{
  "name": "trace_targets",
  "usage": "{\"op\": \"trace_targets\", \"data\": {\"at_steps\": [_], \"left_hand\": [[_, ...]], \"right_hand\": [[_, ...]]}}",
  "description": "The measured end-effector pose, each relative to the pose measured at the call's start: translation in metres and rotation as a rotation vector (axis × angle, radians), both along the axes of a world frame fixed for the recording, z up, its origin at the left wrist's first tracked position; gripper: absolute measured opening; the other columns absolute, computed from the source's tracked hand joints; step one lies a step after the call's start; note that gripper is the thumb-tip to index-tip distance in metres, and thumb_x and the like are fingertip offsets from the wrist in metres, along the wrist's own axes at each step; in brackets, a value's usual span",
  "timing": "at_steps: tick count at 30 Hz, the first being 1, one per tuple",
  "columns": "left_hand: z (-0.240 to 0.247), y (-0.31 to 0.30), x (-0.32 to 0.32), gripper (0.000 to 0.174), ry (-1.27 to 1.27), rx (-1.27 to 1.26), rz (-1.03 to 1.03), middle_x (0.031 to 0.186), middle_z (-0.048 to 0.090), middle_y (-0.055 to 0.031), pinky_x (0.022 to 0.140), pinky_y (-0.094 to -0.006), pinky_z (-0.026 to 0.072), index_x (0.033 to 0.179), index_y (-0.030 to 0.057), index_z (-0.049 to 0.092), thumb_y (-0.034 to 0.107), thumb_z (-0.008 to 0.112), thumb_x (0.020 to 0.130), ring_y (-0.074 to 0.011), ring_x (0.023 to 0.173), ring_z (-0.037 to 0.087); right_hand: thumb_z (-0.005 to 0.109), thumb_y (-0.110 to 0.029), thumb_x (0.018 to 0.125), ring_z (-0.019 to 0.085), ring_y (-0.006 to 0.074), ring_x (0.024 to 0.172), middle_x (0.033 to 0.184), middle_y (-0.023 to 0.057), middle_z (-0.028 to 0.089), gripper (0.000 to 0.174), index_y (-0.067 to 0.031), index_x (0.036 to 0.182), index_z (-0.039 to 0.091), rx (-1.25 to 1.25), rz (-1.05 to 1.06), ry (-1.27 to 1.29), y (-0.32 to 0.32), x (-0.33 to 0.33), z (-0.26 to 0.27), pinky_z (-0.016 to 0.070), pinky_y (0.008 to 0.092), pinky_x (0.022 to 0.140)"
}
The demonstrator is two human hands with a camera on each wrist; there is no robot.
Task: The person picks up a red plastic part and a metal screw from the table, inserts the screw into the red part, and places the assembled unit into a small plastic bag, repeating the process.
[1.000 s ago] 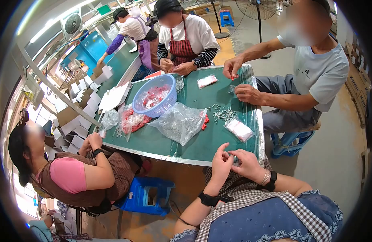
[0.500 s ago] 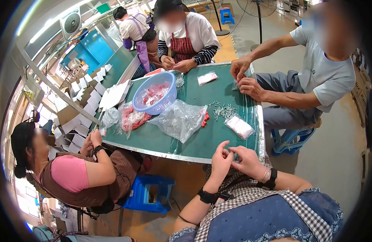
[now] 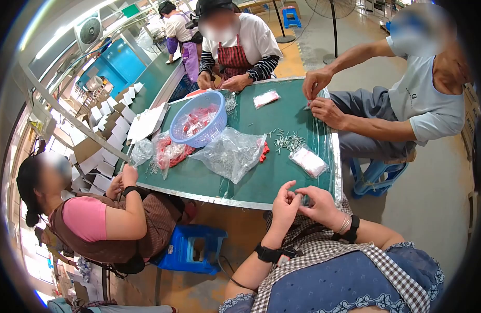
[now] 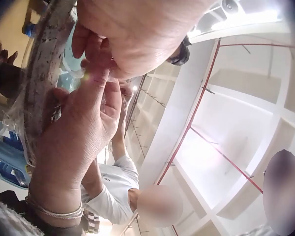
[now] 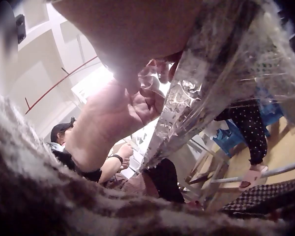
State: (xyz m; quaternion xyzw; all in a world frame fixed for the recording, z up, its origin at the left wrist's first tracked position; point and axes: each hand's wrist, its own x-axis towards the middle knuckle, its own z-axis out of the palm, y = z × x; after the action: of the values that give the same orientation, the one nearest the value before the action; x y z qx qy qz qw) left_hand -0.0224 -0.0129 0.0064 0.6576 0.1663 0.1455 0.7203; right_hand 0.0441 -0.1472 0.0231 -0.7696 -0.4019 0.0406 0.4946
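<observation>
My left hand (image 3: 286,209) and right hand (image 3: 322,205) meet at the near edge of the green table, thumbs and fingertips together. Between them they pinch a small piece of clear plastic (image 3: 304,200), mostly hidden by the fingers; I cannot tell what it contains. Just beyond the hands lies a clear packet of white and pale pink pieces (image 3: 309,162). Loose metal screws (image 3: 289,142) are scattered behind that packet. In the left wrist view the right hand (image 4: 78,130) has its thumb and finger against the left hand's fingertips.
A large clear bag (image 3: 232,156) of small metal parts lies mid-table beside red pieces (image 3: 264,153). Behind it stands a blue basket (image 3: 219,122) holding red and white packets. The table's metal rim (image 3: 235,204) runs before me. People sit or stand around it; open boxes (image 3: 92,159) stand left.
My hands stay together at nearly the same spot, with small finger shifts. The person at right has brought both hands together and leaned back. The far worker has moved away from the boxes.
</observation>
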Motion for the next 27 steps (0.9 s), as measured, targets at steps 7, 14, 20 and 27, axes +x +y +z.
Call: {"op": "trace_targets", "data": {"at_steps": [7,14,20,27], "left_hand": [[-0.001,0.005,0.002,0.042,0.044,0.009,-0.064,0.078,0.05,0.0045,0.057,-0.0166,0.0383,0.126,0.001,0.053,-0.004,0.06,0.086,-0.0012,0.067,0.045],[-0.003,0.005,0.003,0.039,0.071,0.054,-0.051,0.076,0.051,0.0035,0.056,-0.018,0.0394,0.125,0.0003,0.053,-0.002,0.058,0.087,-0.0018,0.065,0.046],[-0.002,0.004,0.005,0.038,0.038,-0.034,-0.046,0.076,0.052,0.0035,0.055,-0.0182,0.0392,0.125,-0.0006,0.052,-0.004,0.057,0.087,-0.0022,0.065,0.047],[0.003,0.006,0.007,0.041,0.092,-0.011,-0.099,0.082,0.056,0.0006,0.063,-0.0185,0.0446,0.128,-0.0014,0.049,-0.006,0.054,0.087,-0.0038,0.071,0.052]], "right_hand": [[0.077,-0.018,0.073,0.064,0.0291,0.076,0.088,0.0112,0.063,0.037,-0.0058,0.106,0.064,-0.007,0.016,0.068,-0.002,0.0,0.004,0.0514,0.0355,0.065],[0.077,-0.017,0.073,0.064,0.0298,0.077,0.091,0.0107,0.064,0.04,-0.007,0.109,0.063,0.017,0.055,-0.015,-0.002,0.002,0.0,0.0517,0.0369,0.067],[0.075,-0.02,0.074,0.063,0.0306,0.077,0.087,0.0098,0.063,0.036,-0.0096,0.106,0.063,0.03,0.078,-0.139,-0.003,0.011,-0.002,0.0503,0.0389,0.064],[0.075,-0.022,0.075,0.064,0.0302,0.083,0.091,0.0105,0.065,0.036,-0.01,0.108,0.064,-0.024,0.077,0.028,-0.008,0.013,0.002,0.0515,0.0384,0.07]]}}
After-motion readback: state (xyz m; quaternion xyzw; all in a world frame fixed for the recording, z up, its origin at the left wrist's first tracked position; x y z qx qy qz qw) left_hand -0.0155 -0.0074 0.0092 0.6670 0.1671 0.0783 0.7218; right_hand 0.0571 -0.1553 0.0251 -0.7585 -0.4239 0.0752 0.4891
